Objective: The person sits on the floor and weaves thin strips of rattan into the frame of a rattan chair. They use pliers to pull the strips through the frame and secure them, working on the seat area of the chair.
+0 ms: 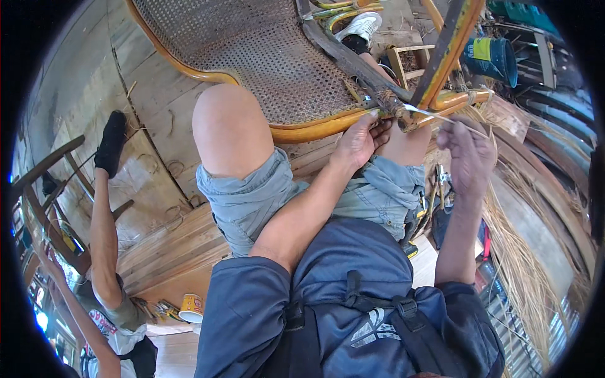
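A rattan chair [315, 130] with a woven cane seat lies tilted across my knees, its yellow-brown poles worn dark in places. Where several poles meet is a wrapped joint [392, 104]. Just below that joint, my left hand [359, 143] has its thumb against the seat rail and its fingers curled, partly hidden. To the right, my right hand [467, 151] pinches a thin pale cane strip [438, 117]. This strip runs from the joint toward my right fingers and looks pulled fairly straight.
Long loose cane strands [513, 252] hang along my right side. A dark teal bucket [491, 62] stands at the far right. Pliers-like tools [439, 183] lie by my right thigh. At left, another person's leg [104, 220] reaches over the boards, near a yellow cup [191, 307].
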Demonstrator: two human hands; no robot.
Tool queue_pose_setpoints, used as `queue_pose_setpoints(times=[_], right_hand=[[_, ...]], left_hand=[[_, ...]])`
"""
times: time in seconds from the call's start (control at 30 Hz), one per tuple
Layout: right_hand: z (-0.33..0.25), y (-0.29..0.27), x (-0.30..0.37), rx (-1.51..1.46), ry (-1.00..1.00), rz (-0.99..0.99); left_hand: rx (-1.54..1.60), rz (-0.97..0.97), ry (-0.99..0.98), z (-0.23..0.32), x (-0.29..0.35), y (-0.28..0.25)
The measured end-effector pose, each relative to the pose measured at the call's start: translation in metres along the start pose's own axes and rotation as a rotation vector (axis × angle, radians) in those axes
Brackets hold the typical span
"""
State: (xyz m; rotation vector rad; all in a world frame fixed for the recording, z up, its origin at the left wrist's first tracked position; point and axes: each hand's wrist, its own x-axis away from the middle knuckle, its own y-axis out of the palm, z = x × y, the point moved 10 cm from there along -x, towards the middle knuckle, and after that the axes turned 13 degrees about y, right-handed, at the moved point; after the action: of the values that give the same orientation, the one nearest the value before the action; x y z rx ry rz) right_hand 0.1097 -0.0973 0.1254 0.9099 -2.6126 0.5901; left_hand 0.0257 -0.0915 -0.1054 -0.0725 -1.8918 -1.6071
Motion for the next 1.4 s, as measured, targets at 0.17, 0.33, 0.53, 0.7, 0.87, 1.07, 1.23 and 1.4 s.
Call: queue_pose_setpoints(times=[0.17, 0.33, 0.53, 0.7, 0.87, 1.07, 1.23, 1.4], right_hand=[[0.011, 0.056, -0.021, 0.509, 0.009, 0.073], [0.024, 0.097, -0.035, 0.721, 0.002, 0.052], [0.037, 0.112, -0.054, 1.017, -0.153, 0.055], [0.045, 0.123, -0.061, 1.056, -0.017, 0.035], [0.047, 0.129, -0.067, 1.178, -0.119, 0.004], [0.048, 0.129, -0.072, 1.221, -0.069, -0.020], [0.054, 0.127, -0.073, 1.224, -0.060, -0.025], [0.054, 0.135, -0.079, 1.250, -0.013, -0.106]], left_hand=[[0.037, 0.017, -0.025, -0.004, -0.002, -0.005], [0.053, 0.008, -0.009, -0.005, -0.004, -0.005], [0.035, 0.017, -0.008, -0.003, 0.000, 0.001], [0.074, 0.041, 0.003, -0.005, 0.001, -0.003], [0.049, 0.046, -0.009, -0.007, -0.001, -0.004], [0.058, 0.054, 0.006, -0.005, -0.001, -0.003], [0.048, 0.058, -0.001, -0.006, -0.002, -0.005], [0.056, 0.063, 0.008, -0.007, -0.002, -0.007]])
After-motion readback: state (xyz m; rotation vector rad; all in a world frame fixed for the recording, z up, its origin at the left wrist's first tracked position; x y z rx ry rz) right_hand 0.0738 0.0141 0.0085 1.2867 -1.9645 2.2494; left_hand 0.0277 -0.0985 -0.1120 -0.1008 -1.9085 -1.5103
